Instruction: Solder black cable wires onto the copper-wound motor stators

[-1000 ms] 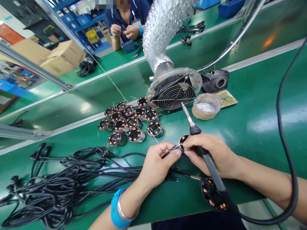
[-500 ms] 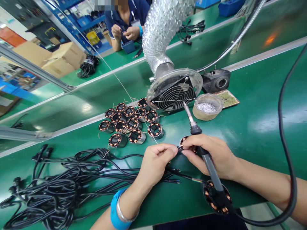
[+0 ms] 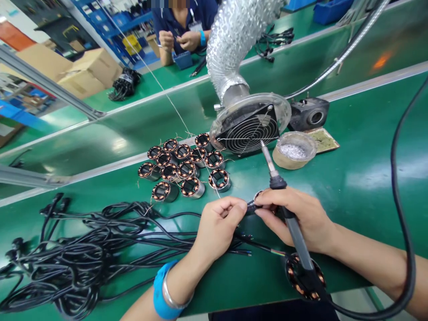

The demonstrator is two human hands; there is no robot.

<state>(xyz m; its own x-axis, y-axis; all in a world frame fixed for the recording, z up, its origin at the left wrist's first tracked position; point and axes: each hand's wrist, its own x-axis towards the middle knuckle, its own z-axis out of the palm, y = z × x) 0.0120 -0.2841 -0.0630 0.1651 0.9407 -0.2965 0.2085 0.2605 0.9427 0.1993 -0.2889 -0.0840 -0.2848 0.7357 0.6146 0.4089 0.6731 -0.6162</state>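
Note:
My left hand is closed in a pinch on a dark thin wire end. My right hand is wrapped round a soldering iron, whose tip points up and away toward the fan. The thumb and forefinger of that hand also meet at the wire end, beside a small ring-shaped copper-wound coil mostly hidden behind them. Below the right hand lies a larger copper-wound motor stator, with a black cable and coloured wires running to it. The iron's handle passes over this stator.
Several copper-wound stators stand grouped at the back. Tangled black cables cover the left. A fume-extractor fan with a foil duct, a tub of silvery bits and an iron holder stand behind. Across the bench, a co-worker's hands hold something small.
The view has shifted slightly, so the background sits further right. Both my hands keep their pinch at the wire end, hardly moved. The co-worker's hands have shifted a little.

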